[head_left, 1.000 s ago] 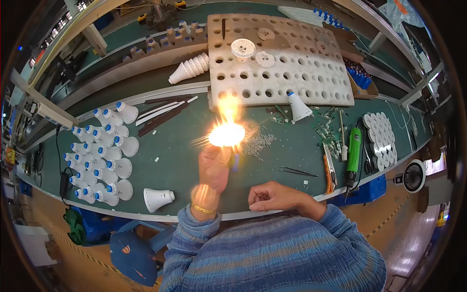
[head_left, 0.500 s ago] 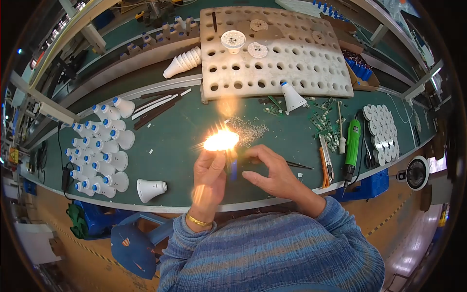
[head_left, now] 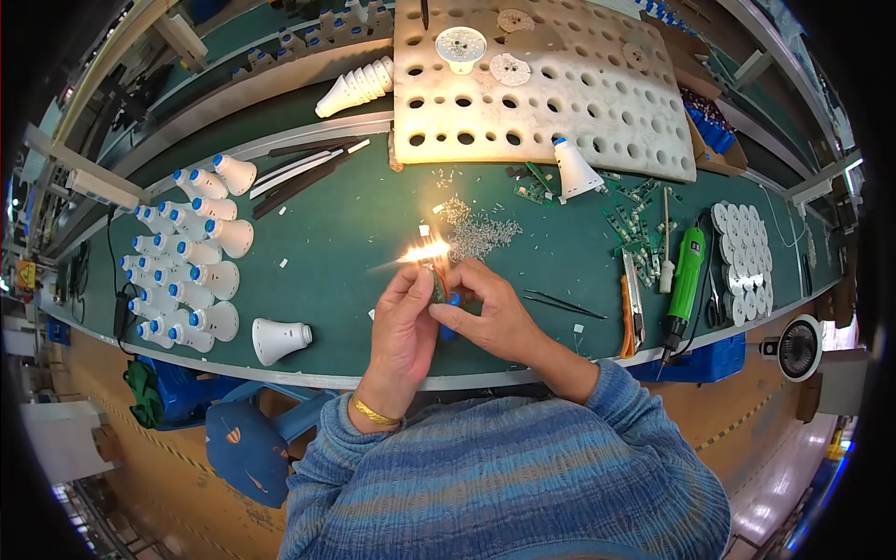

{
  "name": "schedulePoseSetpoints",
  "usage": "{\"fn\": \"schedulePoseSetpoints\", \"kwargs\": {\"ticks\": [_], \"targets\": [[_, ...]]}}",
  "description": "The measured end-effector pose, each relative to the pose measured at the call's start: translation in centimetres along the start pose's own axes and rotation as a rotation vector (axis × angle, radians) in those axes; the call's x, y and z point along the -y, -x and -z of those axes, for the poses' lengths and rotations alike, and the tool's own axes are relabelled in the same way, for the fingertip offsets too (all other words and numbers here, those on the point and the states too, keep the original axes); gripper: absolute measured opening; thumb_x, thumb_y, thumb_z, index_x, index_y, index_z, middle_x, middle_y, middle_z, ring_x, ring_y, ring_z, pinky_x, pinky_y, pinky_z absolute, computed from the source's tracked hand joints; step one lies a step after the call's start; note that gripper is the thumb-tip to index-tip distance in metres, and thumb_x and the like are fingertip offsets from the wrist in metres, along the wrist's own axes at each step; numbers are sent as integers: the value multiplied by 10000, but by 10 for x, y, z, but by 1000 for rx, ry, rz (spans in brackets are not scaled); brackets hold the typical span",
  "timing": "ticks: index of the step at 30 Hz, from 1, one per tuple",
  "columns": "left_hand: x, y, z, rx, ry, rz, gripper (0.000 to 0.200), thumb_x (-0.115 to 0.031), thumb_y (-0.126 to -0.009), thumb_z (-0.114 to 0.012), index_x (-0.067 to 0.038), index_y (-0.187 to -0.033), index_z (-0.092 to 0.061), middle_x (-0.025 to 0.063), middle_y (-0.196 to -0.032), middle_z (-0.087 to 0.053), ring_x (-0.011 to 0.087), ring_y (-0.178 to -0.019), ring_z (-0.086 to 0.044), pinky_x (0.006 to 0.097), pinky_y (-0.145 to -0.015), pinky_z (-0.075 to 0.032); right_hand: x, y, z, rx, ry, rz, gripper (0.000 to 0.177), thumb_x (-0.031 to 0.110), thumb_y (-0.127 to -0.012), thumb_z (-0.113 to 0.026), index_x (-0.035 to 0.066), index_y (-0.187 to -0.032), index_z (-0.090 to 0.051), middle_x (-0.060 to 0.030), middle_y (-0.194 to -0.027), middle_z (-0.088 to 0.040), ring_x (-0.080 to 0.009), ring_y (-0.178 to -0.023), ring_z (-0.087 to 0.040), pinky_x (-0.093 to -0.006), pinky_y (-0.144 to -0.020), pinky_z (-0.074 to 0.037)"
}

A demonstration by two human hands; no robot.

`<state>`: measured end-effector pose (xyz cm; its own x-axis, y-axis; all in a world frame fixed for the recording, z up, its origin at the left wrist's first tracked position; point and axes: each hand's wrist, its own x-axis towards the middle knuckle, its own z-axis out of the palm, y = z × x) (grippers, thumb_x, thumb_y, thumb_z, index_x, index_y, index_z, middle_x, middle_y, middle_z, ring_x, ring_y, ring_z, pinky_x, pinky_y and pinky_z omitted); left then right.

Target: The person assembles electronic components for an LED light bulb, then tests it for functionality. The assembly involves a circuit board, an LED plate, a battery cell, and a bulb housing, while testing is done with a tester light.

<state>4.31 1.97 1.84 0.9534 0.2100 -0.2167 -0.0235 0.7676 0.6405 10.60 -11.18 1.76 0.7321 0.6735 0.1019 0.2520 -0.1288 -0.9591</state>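
Note:
A brightly glowing LED board point(head_left: 427, 251) is pinched between the thumb and fingers of my left hand point(head_left: 403, 313). Its glare hides most of its shape. Close beside it, my right hand point(head_left: 490, 313) has its fingers closed around a small green circuit board point(head_left: 439, 288) just under the light. A blue part point(head_left: 449, 322) shows below the right thumb; what kind it is I cannot make out. Beyond both hands lies a heap of tiny metallic bits point(head_left: 481, 231) on the green mat. Tweezers point(head_left: 565, 303) rest to the right of my right hand.
White bulb housings point(head_left: 177, 271) with blue tips stand in rows at left; one housing point(head_left: 281, 342) lies alone. A holed foam board point(head_left: 551, 103) spans the back. At right are loose circuit boards point(head_left: 639, 229), a utility knife point(head_left: 632, 303), a green electric screwdriver point(head_left: 686, 289) and stacked white discs point(head_left: 743, 261).
My right hand has moved left and closed in next to my left hand. The glow looks narrower, seen more edge-on. The whole view has shifted slightly.

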Motion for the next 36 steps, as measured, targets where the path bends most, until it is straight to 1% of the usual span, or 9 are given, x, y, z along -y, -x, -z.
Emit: {"fn": "schedulePoseSetpoints", "kwargs": {"ticks": [4, 7, 10, 14, 22, 25, 28, 31, 36], "targets": [[-5, 2, -2, -85, -168, -50, 152, -185, -912, -597, -49, -976, -616, 7, -925, -615, 106, -870, -554, 289, -786, -441, -7, -5, 0, 35, -94, -37, 226, 221, -809, -658, 31, -891, -569, -83, -858, -589, -176, -775, -553, -314, -696, -449], [-8, 6, -5, -161, -150, 27, 172, -181, -916, -590, -38, -1008, -615, 10, -932, -617, 104, -873, -554, 289, -781, -440, -10, -7, -5, 55, -265, -91, 200, 228, -850, -623, 36, -885, -575, -42, -787, -585, -132, -728, -536, -291, -664, -447], [-5, 7, -1, -103, -144, 50, 257, -216, -935, -546, -19, -1095, -585, 41, -1043, -607, 137, -956, -543, 333, -904, -411, -9, -7, -2, 87, -382, -219, 210, 246, -893, -584, 38, -919, -590, -11, -764, -579, -99, -677, -520, -266, -612, -441], [-2, 7, 5, -60, -168, 59, 262, -215, -939, -533, -11, -1096, -584, 48, -1056, -612, 155, -987, -549, 347, -922, -404, -15, -5, -1, 99, -504, -282, 201, 260, -928, -561, 63, -889, -579, 8, -663, -559, -47, -572, -502, -204, -469, -393], [-9, 10, 5, -3, -272, 117, 284, -214, -942, -523, 6, -1113, -576, 71, -1087, -613, 172, -1004, -561, 359, -919, -408, -11, -7, 7, 97, -624, -332, 202, 246, -926, -570, 58, -852, -568, 10, -658, -548, -47, -568, -486, -199, -499, -381], [-9, 10, 3, -36, -235, 122, 319, -239, -950, -511, 17, -1131, -566, 78, -1024, -619, 180, -946, -572, 352, -884, -431, -19, -6, 5, 134, -744, -336, 200, 238, -925, -570, 58, -838, -564, 2, -685, -553, -50, -572, -488, -196, -509, -383], [-13, 10, 2, 64, -228, 158, 348, -262, -957, -495, 25, -1143, -557, 76, -946, -611, 172, -882, -570, 332, -837, -450, -23, -7, 3, 191, -851, -334, 179, 195, -920, -555, 44, -825, -558, -10, -714, -565, -52, -550, -490, -201, -481, -388], [-5, 9, 4, 59, -151, 137, 347, -258, -966, -470, 37, -1118, -571, 114, -863, -633, 228, -758, -621, 352, -770, -494, -24, -7, 5, 227, -902, -344, 179, 182, -920, -542, 42, -809, -556, -14, -719, -578, -55, -558, -505, -205, -489, -406], [-4, 8, 3, 49, -191, 145, 369, -268, -963, -476, 43, -1147, -547, 91, -888, -597, 206, -785, -583, 348, -757, -478, -24, -8, 5, 225, -835, -356, 198, 188, -926, -534, 47, -791, -561, -11, -709, -578, -55, -549, -507, -201, -487, -409]]}}
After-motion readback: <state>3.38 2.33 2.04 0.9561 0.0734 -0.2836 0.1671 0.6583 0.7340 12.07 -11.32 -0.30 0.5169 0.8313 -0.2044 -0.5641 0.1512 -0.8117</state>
